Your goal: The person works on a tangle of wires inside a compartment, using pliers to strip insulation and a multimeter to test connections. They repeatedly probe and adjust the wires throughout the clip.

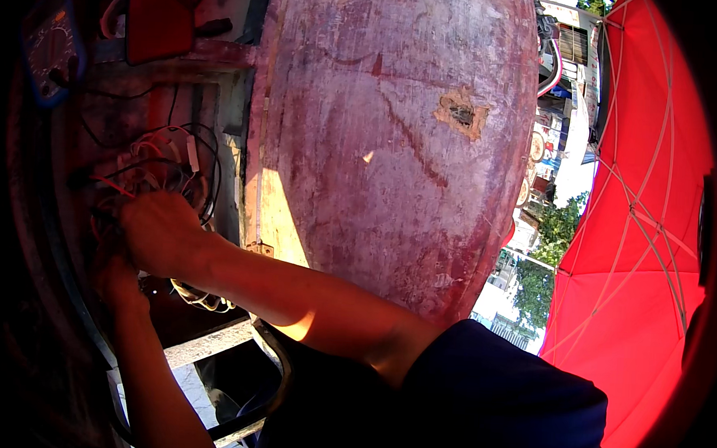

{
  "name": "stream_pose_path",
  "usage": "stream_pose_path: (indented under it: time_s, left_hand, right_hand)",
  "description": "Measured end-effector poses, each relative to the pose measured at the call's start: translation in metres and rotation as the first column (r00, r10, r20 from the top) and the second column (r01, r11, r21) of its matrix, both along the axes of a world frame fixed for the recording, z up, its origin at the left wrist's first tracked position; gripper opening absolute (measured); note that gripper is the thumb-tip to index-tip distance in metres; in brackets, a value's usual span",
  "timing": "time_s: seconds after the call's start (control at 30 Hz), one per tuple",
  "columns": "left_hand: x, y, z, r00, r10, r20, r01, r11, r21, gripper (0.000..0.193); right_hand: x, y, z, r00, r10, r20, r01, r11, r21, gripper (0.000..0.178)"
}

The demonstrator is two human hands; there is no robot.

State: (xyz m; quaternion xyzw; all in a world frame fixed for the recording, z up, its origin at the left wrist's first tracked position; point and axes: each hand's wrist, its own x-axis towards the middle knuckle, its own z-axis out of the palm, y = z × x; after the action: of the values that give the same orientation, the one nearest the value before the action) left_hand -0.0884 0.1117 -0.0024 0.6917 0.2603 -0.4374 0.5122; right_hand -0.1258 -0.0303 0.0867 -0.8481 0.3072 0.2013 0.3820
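My right hand (162, 228) reaches across from the right into a shadowed compartment, its fingers curled at a tangle of electric wires (150, 152). Just below it, my left hand (119, 276) is bent upward with its fingers closed and mostly hidden in shade. The two hands touch or nearly touch. Red, black and pale wires loop above and around them, and a red wire (113, 185) sticks out near the right fingers. What the left fingers grip is hidden. A blue-edged multimeter (53, 46) with dark leads stands at the upper left.
A large worn, reddish panel (394, 169) with a rough patch fills the middle. Beside the multimeter hangs a dark red flat object (160, 19). Pale looped wires (204, 299) lie below my right wrist, above a metal frame bar (206, 342). A red canopy (644, 198) spans the right.
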Motion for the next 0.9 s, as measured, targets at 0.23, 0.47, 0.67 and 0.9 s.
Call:
stream_pose_path:
  time_s: [0.23,0.47,0.67,0.9]
  left_hand:
    - [0.0,-0.001,0.004,1.0,0.012,0.004,-0.012,1.0,-0.019,0.036]
    - [0.001,0.0,0.005,0.999,0.038,-0.003,-0.038,0.998,-0.051,0.036]
    - [0.0,0.001,0.004,0.999,0.046,-0.023,-0.047,0.997,-0.061,0.033]
    - [-0.003,0.015,-0.014,0.996,-0.066,0.057,0.071,0.994,-0.084,0.023]
  right_hand:
    - [-0.005,0.009,-0.009,0.997,-0.081,0.013,0.081,0.997,-0.008,0.026]
    - [-0.011,0.011,-0.004,0.997,-0.069,-0.041,0.07,0.997,0.035,0.025]
    - [-0.019,0.031,-0.017,0.973,-0.227,0.029,0.226,0.974,0.03,0.016]
    - [-0.028,0.013,-0.022,0.988,0.147,0.041,-0.143,0.986,-0.083,0.025]
